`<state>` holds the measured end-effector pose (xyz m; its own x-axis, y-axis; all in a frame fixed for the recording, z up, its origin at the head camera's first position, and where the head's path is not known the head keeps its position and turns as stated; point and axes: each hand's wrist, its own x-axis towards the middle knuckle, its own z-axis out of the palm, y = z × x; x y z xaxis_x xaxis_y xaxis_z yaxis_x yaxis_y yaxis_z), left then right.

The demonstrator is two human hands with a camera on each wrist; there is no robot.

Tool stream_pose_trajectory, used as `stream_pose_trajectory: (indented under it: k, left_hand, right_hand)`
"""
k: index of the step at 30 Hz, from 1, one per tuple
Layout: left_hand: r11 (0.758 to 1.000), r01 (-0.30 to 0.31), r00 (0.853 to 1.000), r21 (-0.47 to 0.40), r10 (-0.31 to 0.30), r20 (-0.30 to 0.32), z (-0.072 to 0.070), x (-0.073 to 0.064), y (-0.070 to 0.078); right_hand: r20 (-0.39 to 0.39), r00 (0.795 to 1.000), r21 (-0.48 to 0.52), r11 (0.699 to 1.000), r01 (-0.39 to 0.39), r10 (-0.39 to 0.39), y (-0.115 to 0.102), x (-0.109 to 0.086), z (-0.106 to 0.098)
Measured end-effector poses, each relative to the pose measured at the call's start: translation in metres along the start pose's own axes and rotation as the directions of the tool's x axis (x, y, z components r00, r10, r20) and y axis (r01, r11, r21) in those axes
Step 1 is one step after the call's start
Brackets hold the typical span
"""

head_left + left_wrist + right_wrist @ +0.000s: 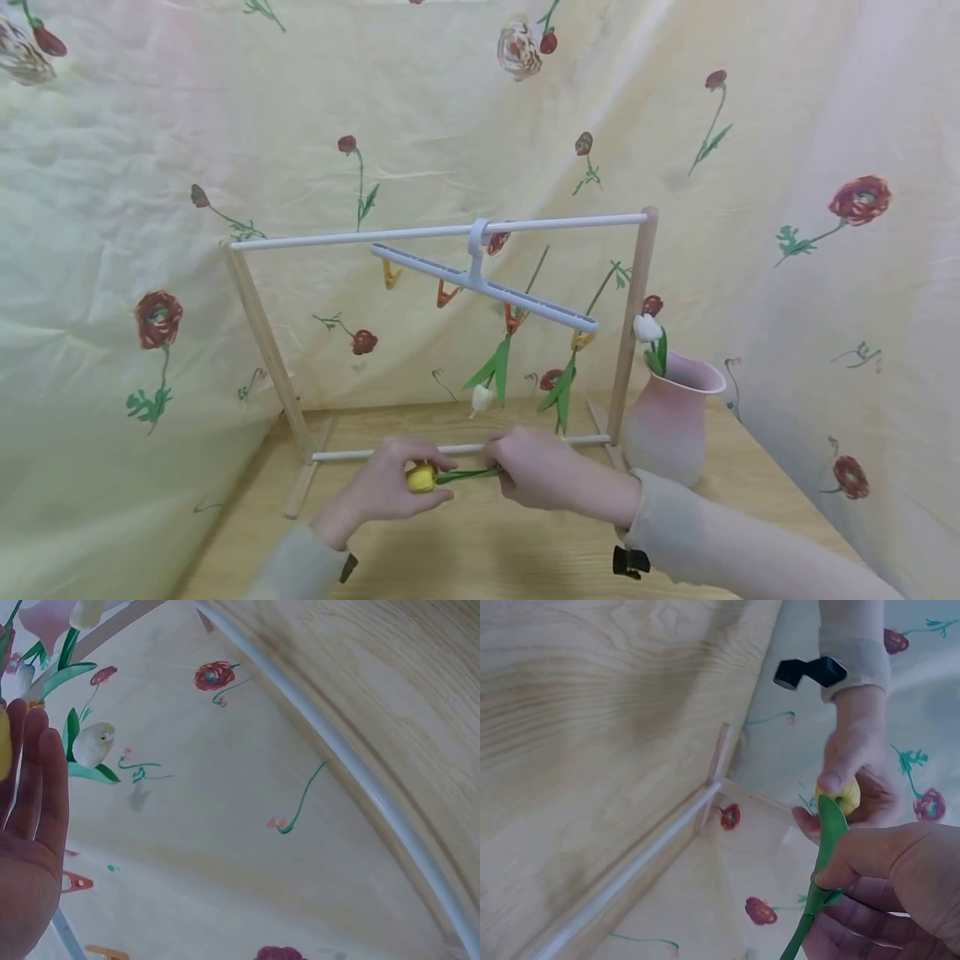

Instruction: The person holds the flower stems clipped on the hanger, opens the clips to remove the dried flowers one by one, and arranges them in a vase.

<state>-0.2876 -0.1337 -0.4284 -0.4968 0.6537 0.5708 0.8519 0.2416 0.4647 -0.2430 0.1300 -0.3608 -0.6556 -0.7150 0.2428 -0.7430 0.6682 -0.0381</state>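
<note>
Between both hands, low in front of the rack, a yellow tulip point(421, 478) lies sideways with its bloom to the left. My left hand point(384, 483) cups the bloom, thumb below and fingers above; in the right wrist view its thumb is against the petals. Farther along, my right hand point(536, 471) pinches the green stem point(823, 870) between thumb and fingers. Above hangs a pale blue clip hanger point(517, 298), tilted down to the right. A white tulip point(482, 400) hangs head-down from an orange clip point(513, 318); another tulip point(561, 392) hangs from a yellow clip point(582, 339).
The hanger hooks over the white top bar point(337, 239) of a wooden-legged rack. Two more clips, one yellow point(390, 274) and one orange point(446, 293), dangle on its left half. At right stands a pink-white vase point(667, 429) holding a white tulip point(647, 327). Floral cloth point(450, 108) surrounds the table.
</note>
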Motion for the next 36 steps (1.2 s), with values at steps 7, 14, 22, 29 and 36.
stream_pose_trajectory:
  k: [7,14,22,29,36]
  left_hand:
    - [0.988,0.094,0.992,-0.123,-0.103,-0.073,0.002,0.002,-0.003]
    - [0.975,0.176,0.968,-0.134,-0.196,-0.157,0.008,0.006,-0.008]
    - [0.926,0.281,0.882,-0.253,-0.353,-0.313,0.024,0.030,-0.008]
    - [0.895,0.362,0.760,-0.260,-0.445,-0.474,0.037,0.054,-0.014]
    - [0.883,0.393,0.746,-0.255,-0.469,-0.472,0.044,0.068,-0.023]
  right_hand:
    - [-0.028,0.999,-0.005,1.000,-0.021,0.021,0.009,-0.006,-0.014]
    - [-0.143,0.990,0.051,0.999,0.004,0.003,0.025,-0.010,-0.036]
    - [-0.318,0.946,0.148,0.989,-0.012,0.060,0.043,-0.019,-0.079]
    - [-0.460,0.883,0.122,0.992,-0.040,0.092,0.058,-0.032,-0.107]
    - [-0.619,0.779,0.112,0.993,-0.035,0.098,0.072,-0.048,-0.126]
